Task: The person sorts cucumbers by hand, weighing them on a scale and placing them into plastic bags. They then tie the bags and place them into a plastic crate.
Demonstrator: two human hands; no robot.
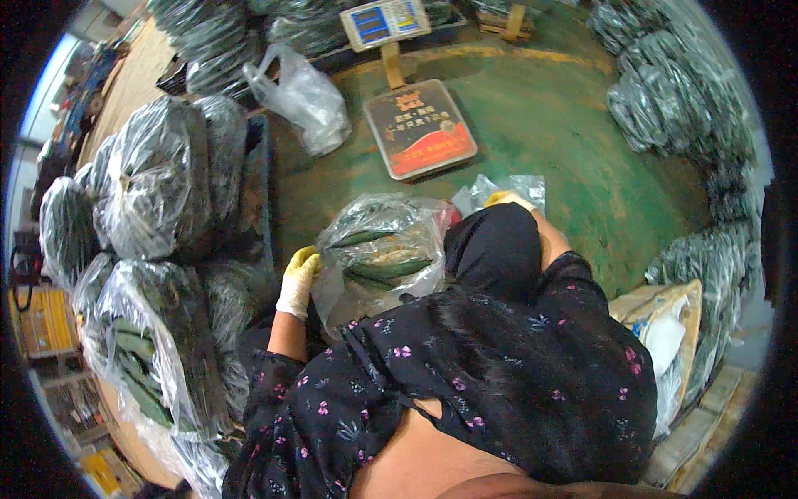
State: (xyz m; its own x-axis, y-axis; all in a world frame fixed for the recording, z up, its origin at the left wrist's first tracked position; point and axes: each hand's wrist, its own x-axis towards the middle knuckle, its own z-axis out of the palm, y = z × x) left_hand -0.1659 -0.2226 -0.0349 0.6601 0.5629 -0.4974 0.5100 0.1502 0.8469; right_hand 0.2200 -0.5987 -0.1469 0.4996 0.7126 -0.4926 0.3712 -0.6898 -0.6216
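Note:
A clear plastic bag (393,212) with several cucumbers (396,269) in it lies open on the floor before me. At its left edge my left hand (302,269), in a white and yellow glove, has its fingers closed on the plastic. My right hand (512,199), gloved alike, is beyond my knee and rests at another clear plastic bag (483,192); my leg hides part of it, and its grip cannot be made out. Something red shows between the two bags.
A platform scale (424,128) with a display (385,24) stands ahead. Left of it lies a white plastic bag (305,100). Filled clear bags (153,181) are stacked at the left, one open with cucumbers (140,368). More bags (661,93) line the right, near an open sack (661,330).

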